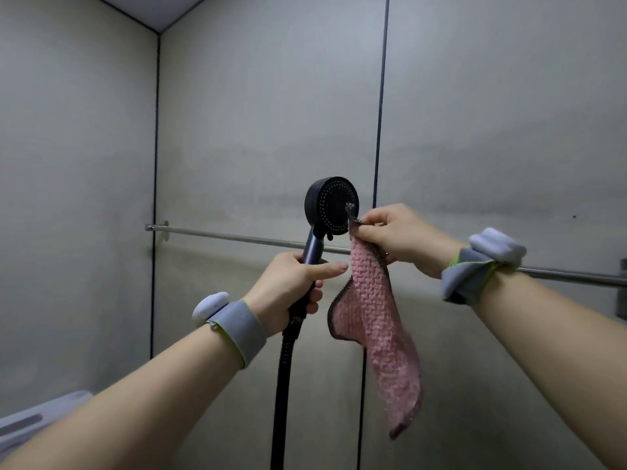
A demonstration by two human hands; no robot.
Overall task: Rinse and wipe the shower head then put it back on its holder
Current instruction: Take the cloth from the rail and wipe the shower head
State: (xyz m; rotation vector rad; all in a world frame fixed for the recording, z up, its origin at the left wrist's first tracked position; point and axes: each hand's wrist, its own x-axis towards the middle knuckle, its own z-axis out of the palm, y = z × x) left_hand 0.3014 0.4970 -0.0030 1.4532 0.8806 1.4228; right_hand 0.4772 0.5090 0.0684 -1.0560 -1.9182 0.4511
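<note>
A black shower head (330, 206) is held upright in front of the grey wall, its nozzle face turned toward me and slightly right. My left hand (288, 293) grips its dark handle just below the head; the black hose (283, 385) hangs straight down from it. My right hand (403, 239) pinches the top corner of a pink waffle-weave cloth (376, 334) with a dark edge. That corner touches the right rim of the nozzle face. The rest of the cloth hangs loose below my hand. No holder is in view.
A horizontal metal rail (237, 236) runs along the wall behind both hands, from its left bracket (165, 228) to a mount at the right edge (622, 286). A white fixture (37, 418) shows at the bottom left. Grey wall panels meet in a corner on the left.
</note>
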